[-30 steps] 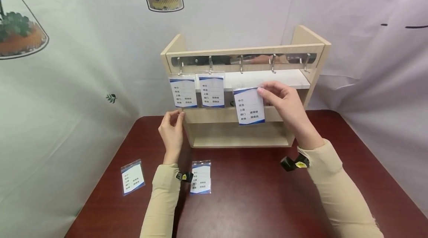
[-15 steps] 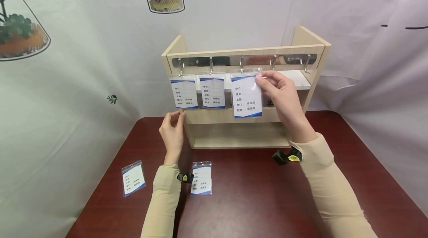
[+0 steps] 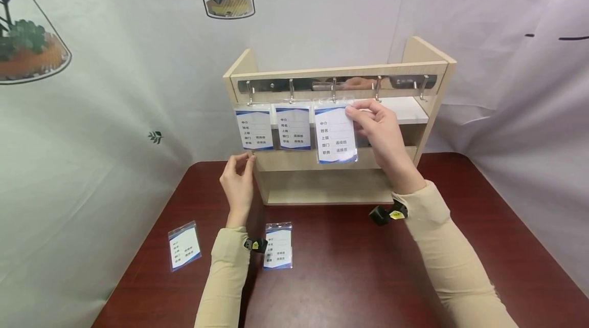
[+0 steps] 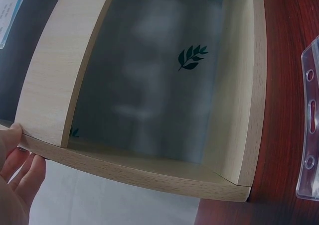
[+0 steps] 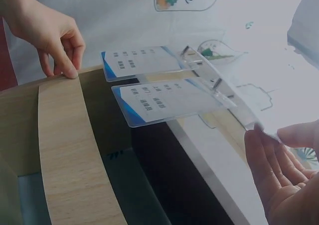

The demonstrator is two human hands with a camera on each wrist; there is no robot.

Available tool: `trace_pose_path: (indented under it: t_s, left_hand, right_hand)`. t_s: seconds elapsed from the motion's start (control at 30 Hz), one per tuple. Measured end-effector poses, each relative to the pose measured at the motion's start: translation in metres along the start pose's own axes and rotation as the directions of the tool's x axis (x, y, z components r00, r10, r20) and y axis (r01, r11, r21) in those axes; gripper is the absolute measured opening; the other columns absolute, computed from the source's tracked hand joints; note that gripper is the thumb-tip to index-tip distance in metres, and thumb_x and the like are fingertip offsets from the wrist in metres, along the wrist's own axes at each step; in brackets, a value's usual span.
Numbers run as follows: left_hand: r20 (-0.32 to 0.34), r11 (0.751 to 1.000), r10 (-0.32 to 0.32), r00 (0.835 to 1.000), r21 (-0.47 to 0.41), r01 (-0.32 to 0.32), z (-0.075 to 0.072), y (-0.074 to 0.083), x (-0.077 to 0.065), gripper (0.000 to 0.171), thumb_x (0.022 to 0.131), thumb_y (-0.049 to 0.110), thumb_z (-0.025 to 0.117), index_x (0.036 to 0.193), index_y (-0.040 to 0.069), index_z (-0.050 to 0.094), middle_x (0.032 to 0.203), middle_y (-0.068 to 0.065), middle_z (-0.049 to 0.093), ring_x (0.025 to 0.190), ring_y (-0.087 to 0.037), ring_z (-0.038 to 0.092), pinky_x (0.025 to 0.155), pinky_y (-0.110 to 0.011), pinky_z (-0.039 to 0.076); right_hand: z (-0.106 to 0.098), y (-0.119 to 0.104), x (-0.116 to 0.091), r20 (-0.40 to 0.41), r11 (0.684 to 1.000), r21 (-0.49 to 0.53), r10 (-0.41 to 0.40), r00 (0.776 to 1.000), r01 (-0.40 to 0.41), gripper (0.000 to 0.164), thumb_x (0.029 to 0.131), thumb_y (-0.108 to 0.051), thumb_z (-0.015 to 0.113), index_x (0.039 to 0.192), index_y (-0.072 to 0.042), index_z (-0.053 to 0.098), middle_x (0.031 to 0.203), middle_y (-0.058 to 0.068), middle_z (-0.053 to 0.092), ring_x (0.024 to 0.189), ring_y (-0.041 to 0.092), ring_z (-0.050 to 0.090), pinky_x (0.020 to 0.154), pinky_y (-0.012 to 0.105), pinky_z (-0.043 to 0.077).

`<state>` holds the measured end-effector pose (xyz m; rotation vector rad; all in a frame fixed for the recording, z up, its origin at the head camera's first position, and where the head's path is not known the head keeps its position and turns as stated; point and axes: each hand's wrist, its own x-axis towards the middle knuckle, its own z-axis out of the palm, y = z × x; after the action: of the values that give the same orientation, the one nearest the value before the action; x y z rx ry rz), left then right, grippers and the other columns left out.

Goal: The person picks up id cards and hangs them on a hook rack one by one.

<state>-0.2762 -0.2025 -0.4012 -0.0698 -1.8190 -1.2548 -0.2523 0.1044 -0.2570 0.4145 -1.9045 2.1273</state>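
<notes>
My right hand (image 3: pixel 382 126) pinches the upper right edge of a clear-sleeved ID badge (image 3: pixel 336 136) between thumb and fingers. The badge stands upright, its top at the middle metal hook (image 3: pixel 333 90); whether the hook passes through its slot I cannot tell. Two like badges hang from the hooks to its left, the outer one (image 3: pixel 254 131) and the second one (image 3: pixel 293 128). My left hand (image 3: pixel 236 184) grips the left side edge of the light wooden shelf (image 3: pixel 299 160), thumb and fingers on either side of the panel, as the left wrist view also shows.
On the dark red table (image 3: pixel 345 266) lie a tilted badge (image 3: pixel 185 247) at the left and another badge (image 3: pixel 278 248) in front of the shelf. Two bare hooks, the fourth hook (image 3: pixel 378 88) and the end hook (image 3: pixel 423 87), are to the right. White printed cloth (image 3: pixel 322 16) hangs behind.
My right hand has raised the badge and brought it slightly left, up to the middle hook. The left hand keeps its grip on the shelf.
</notes>
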Motion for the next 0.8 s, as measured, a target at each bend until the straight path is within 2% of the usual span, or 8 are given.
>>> trace_pose_path:
  t_s: [0.43,0.63,0.8]
  left_hand:
    - [0.007,1.0,0.006,1.0,0.003,-0.006,0.0006,0.0009,0.0006,0.025,0.093,0.023,0.076,0.101,0.0,0.072,0.097,-0.013,0.074,0.086,-0.023,0.071,0.073,-0.018,0.052]
    - [0.004,1.0,0.008,1.0,0.012,-0.008,0.0007,0.0017,0.001,0.024,0.092,0.022,0.076,0.102,0.0,0.072,0.098,-0.013,0.074,0.085,-0.023,0.07,0.074,-0.018,0.052]
    - [0.003,1.0,0.011,1.0,0.007,-0.011,0.0003,0.0005,-0.0002,0.024,0.092,0.021,0.076,0.102,-0.001,0.072,0.097,-0.013,0.074,0.087,-0.023,0.07,0.076,-0.02,0.053]
  right_hand:
    - [0.0043,0.0035,-0.0005,-0.056,1.0,-0.014,0.015,0.998,-0.016,0.011,0.096,-0.015,0.069,0.096,-0.006,0.063,0.079,-0.005,0.074,0.069,0.01,0.068,0.066,0.023,0.054]
    - [0.0057,0.0019,-0.0007,-0.1,1.0,0.0,-0.006,0.995,0.006,0.009,0.095,-0.014,0.07,0.094,-0.006,0.065,0.081,0.0,0.075,0.069,0.012,0.069,0.063,0.023,0.053]
    - [0.0071,0.0013,-0.0017,-0.09,1.0,-0.014,-0.015,0.996,0.014,0.012,0.095,-0.015,0.069,0.094,-0.004,0.066,0.082,0.002,0.074,0.069,0.013,0.068,0.06,0.022,0.053]
